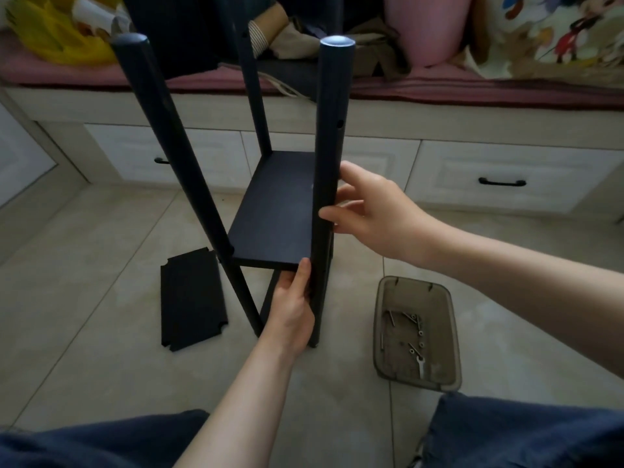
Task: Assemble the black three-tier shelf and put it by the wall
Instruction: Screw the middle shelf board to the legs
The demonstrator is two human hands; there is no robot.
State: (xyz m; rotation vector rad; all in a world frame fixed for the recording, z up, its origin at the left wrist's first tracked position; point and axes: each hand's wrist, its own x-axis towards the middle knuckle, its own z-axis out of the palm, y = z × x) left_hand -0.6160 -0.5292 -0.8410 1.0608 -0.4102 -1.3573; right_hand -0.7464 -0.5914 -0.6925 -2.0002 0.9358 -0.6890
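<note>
1. Our left hand (293,300) grips the front edge of the mounted shelf board (280,211). The thumb lies up against the edge and the fingers curl beneath it, out of sight. Our right hand (369,216) holds the near right post (329,146), with the thumb across its front and the fingers reaching round behind.
2. At far left, a yellow bag (57,38) lies on the reddish cushion of the window bench (209,113).
3. A loose black board (192,298) with notched corners lies flat on the tiled floor (84,282), just left of the frame and apart from it.
4. The near left post (169,146) leans away from us to the left, and its foot meets the mounted board's left front corner.
5. The black shelf frame stands upright on the floor in the middle, between our knees and the bench drawers. One board is fitted partway up, and a second dark panel shows below it. A far post (255,96) rises from the board's back corner.
6. The near right post has a rounded pale cap on top and small holes in its side.
7. To the right of the frame, a translucent grey tray (381,332) sits on the floor. It holds bolts (412,317) and a small wrench (420,364).
8. Further right, a white drawer front carries a black handle (502,181). A pink cushion (429,25) and a patterned one (557,32) rest on the bench above it.
</note>
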